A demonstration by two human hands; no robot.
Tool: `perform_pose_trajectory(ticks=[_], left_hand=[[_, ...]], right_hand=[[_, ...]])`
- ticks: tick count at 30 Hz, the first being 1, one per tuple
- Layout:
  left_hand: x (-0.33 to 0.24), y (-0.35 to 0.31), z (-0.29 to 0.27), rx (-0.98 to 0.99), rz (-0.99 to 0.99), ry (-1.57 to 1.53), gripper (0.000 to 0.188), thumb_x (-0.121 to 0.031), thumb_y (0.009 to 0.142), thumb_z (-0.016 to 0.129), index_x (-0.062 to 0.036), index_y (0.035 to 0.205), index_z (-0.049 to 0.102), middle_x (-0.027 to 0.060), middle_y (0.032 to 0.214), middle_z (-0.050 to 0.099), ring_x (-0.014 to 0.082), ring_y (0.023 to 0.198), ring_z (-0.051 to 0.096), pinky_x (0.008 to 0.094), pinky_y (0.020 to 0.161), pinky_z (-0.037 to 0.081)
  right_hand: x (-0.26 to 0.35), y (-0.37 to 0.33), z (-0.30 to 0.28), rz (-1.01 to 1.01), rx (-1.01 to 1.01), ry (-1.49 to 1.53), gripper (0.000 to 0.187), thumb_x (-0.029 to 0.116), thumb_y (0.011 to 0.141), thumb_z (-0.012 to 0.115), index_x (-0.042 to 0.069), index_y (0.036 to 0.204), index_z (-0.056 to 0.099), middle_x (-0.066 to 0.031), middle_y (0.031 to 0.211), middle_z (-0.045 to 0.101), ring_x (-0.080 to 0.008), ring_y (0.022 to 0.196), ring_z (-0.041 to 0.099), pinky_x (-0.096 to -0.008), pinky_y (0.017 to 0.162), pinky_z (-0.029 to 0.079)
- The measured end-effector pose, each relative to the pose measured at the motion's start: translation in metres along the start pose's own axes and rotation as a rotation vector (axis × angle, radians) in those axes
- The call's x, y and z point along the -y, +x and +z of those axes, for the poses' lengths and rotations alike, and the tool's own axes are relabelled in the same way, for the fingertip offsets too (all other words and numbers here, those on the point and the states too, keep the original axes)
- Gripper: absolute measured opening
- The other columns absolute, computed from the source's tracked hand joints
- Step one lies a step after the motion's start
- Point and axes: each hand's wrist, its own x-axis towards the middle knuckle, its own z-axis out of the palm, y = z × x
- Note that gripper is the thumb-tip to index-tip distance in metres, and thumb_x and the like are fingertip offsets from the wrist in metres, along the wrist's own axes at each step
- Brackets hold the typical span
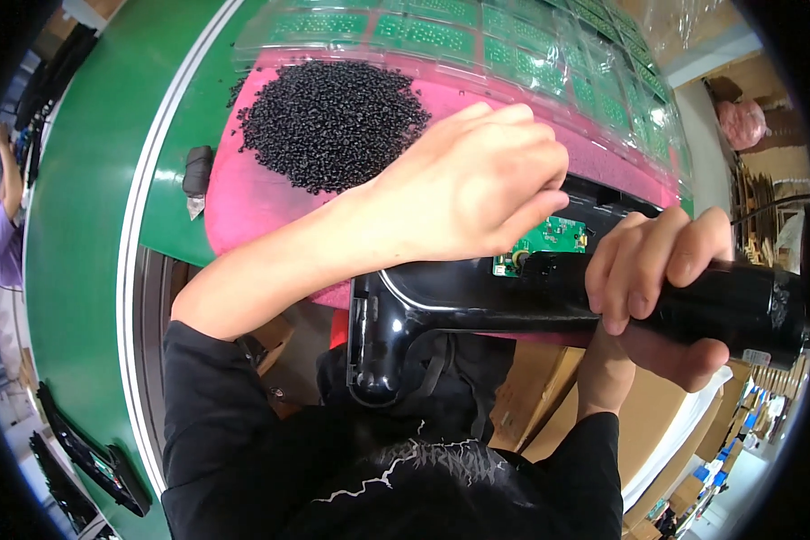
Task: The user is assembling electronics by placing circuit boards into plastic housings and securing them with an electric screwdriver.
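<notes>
My right hand [661, 274] is wrapped round a thick black power screwdriver [765, 310], lying nearly level. Its narrower end points left, close to a green circuit board [549, 238]. The board sits in a glossy black plastic housing [396, 310], which rests partly on a pink mat and sticks out over the near edge. My left hand [499, 175] is closed above the board, with its fingers curled under. What it holds, if anything, is hidden. Beyond my left forearm lies a heap of small black screws [333, 121] on the pink mat [234, 202].
Clear plastic trays [513, 54] with green circuit boards stand at the far side. A small dark wrapped item [197, 171] lies on the green table [81, 270]. More black housings [94, 450] lie at the left, where a person in purple [0, 243] shows. Cardboard boxes [666, 414] stand near right.
</notes>
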Motion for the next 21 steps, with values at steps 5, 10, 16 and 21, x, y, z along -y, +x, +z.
perform_pose_trajectory(ticks=[5, 10, 16, 21], left_hand=[[0.002, -0.003, -0.004, 0.086, 0.027, 0.027, 0.014, -0.012, 0.081, 0.072, -0.0042, 0.089, 0.063, 0.0086, 0.083, 0.059, 0.0296, 0.084, 0.058, 0.0402, 0.075, 0.046], [0.001, -0.001, -0.003, 0.092, 0.045, 0.009, 0.015, -0.011, 0.079, 0.071, -0.0038, 0.089, 0.063, 0.0087, 0.083, 0.059, 0.0304, 0.084, 0.058, 0.041, 0.074, 0.045], [-0.007, 0.003, -0.003, 0.113, 0.038, 0.0, 0.013, -0.009, 0.082, 0.069, -0.002, 0.09, 0.062, 0.0096, 0.083, 0.059, 0.0311, 0.084, 0.058, 0.0409, 0.074, 0.045], [-0.009, 0.009, -0.004, 0.238, -0.043, -0.128, 0.012, -0.01, 0.085, 0.071, 0.0008, 0.084, 0.064, 0.0126, 0.078, 0.063, 0.0308, 0.077, 0.062, 0.0396, 0.071, 0.049]], right_hand=[[0.005, 0.014, 0.015, 0.281, -0.117, -0.139, 0.058, 0.047, 0.077, 0.082, 0.007, 0.095, 0.044, -0.0046, 0.07, 0.052, -0.012, 0.046, 0.049, -0.0264, 0.043, 0.042], [0.005, 0.014, 0.019, 0.321, -0.087, -0.123, 0.059, 0.05, 0.076, 0.081, 0.007, 0.095, 0.045, -0.0033, 0.069, 0.049, -0.0111, 0.046, 0.048, -0.0258, 0.042, 0.04], [0.01, 0.013, 0.029, 0.261, -0.204, -0.204, 0.056, 0.052, 0.079, 0.075, 0.006, 0.093, 0.046, -0.0021, 0.068, 0.049, -0.0107, 0.047, 0.047, -0.0259, 0.044, 0.04], [0.019, 0.007, 0.001, -0.035, -0.192, -0.088, 0.047, 0.046, 0.086, 0.066, 0.006, 0.1, 0.047, -0.0016, 0.074, 0.051, -0.0106, 0.045, 0.049, -0.0273, 0.045, 0.042]])
